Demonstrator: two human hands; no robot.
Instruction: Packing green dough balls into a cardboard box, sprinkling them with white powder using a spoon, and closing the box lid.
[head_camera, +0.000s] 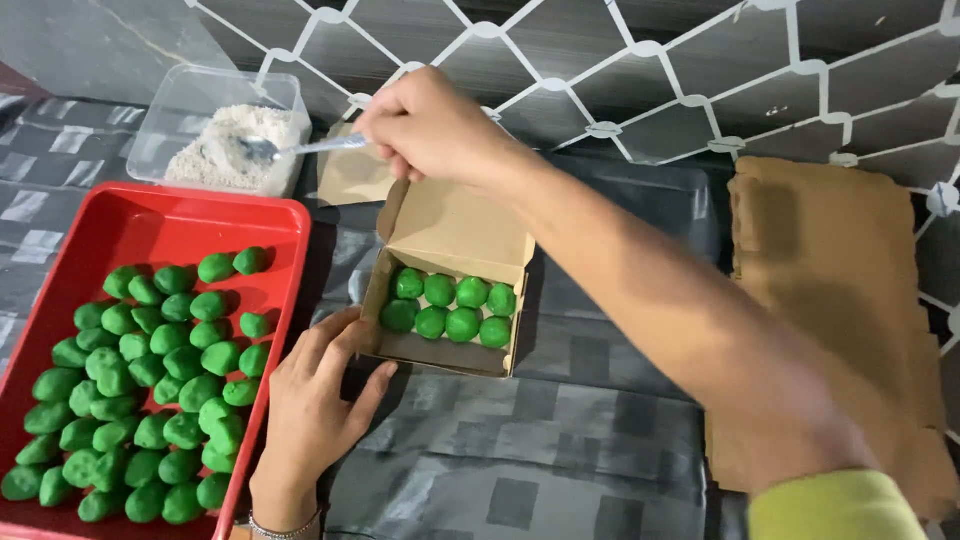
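The right hand, fingers clenched on a spoon over the white powder tub, could spill powder crossing to the green balls' box (the left hand, fingers released, only steadies it)

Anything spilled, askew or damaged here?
Nothing spilled. The cardboard box holds eight green balls in two neat rows, with its front part bare. The flat cardboard stack on the right has ragged, uneven edges. Otherwise tidy.
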